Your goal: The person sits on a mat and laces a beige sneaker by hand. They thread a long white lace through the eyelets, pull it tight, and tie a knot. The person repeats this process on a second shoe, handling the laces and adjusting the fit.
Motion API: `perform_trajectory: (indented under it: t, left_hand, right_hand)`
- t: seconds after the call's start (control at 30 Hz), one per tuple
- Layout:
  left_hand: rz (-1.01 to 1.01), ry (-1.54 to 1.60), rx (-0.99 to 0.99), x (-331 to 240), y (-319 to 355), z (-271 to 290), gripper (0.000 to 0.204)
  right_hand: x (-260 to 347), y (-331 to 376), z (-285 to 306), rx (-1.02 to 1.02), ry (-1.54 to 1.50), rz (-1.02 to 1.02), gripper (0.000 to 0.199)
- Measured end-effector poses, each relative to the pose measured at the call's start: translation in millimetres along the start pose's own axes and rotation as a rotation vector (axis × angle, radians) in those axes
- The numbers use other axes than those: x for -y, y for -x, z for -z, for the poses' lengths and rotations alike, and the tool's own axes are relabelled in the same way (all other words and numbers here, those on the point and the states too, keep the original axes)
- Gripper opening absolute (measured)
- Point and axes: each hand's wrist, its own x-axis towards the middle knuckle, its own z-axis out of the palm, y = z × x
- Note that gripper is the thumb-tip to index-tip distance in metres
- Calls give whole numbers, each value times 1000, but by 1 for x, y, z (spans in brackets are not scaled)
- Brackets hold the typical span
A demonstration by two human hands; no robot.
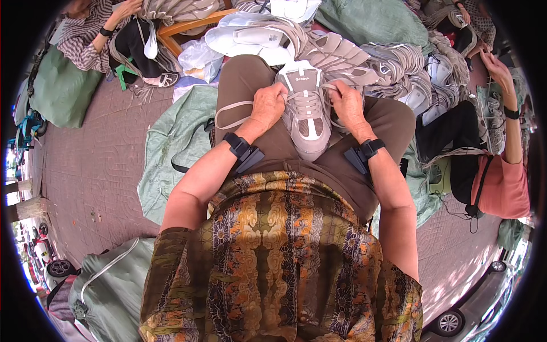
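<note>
A grey-beige and white sneaker upper (309, 114) rests between my thighs, its toe pointing toward me and its tongue away. A pale flat shoelace (231, 106) is threaded in crossing rows up its front. My left hand (266, 109) is closed at the left side of the eyelets, pinching one lace end, which loops out over my left thigh. On the opposite side, my right hand (348, 108) pinches the other lace end near the top eyelets. Both hands are about level with the upper rows. The shoe's underside is hidden.
Beyond my knees lie piles of similar sneaker uppers (342, 54) with loose laces. Green sacking (165, 154) spreads beneath me. Co-workers sit at the far left and at the right, one with a raised hand (497, 69). A full green sack (68, 88) stands at the left.
</note>
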Motion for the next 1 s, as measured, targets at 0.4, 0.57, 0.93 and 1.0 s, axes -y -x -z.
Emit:
perform_trajectory:
  t: [0.4, 0.57, 0.93, 1.0]
  left_hand:
    - [-27, 16, -39, -1, -5, -3, 11]
    - [-5, -11, -11, -3, 1, 0, 11]
    - [-24, 7, -14, -2, -3, -4, 9]
    - [-45, -34, -11, -4, -6, -3, 6]
  right_hand:
    - [11, -4, -5, -18, -22, 106, 12]
    - [23, -5, -9, 6, 254, 206, 13]
    - [-17, -24, -12, 225, -458, -161, 11]
    - [-14, -25, -11, 190, -295, -66, 12]
